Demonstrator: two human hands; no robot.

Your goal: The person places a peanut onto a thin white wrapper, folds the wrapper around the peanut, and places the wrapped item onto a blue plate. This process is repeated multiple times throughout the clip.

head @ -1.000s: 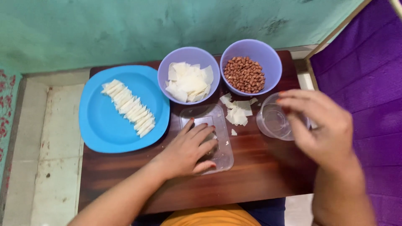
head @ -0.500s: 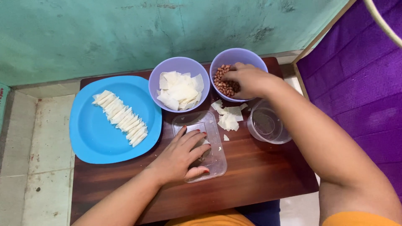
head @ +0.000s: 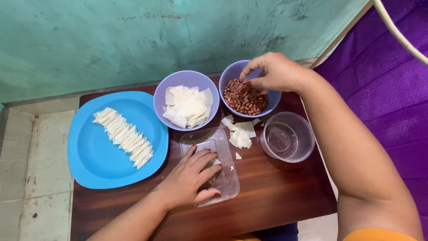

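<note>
Head view: my right hand point(head: 278, 71) is over the purple bowl of peanuts point(head: 246, 96) at the far right of the tabletop point(head: 276, 192), fingers point(head: 249, 73) pinched together just above the nuts; can't tell if a nut is already between them. My left hand point(head: 191, 176) lies flat on the clear plastic tray point(head: 229, 185), fingers spread, pressing down a small white wrapper piece point(head: 206, 146). That piece sits near me and to the left of the peanut bowl, tray's long axis running away from me. Right hand is the nearer one to the nuts. Second purple bowl point(head: 186, 105) holds cut wrappers; blue plate point(head: 96, 158) carries a diagonal row of folded ones point(head: 125, 136); clear cup point(head: 287, 136) sits right of the tray.
</note>
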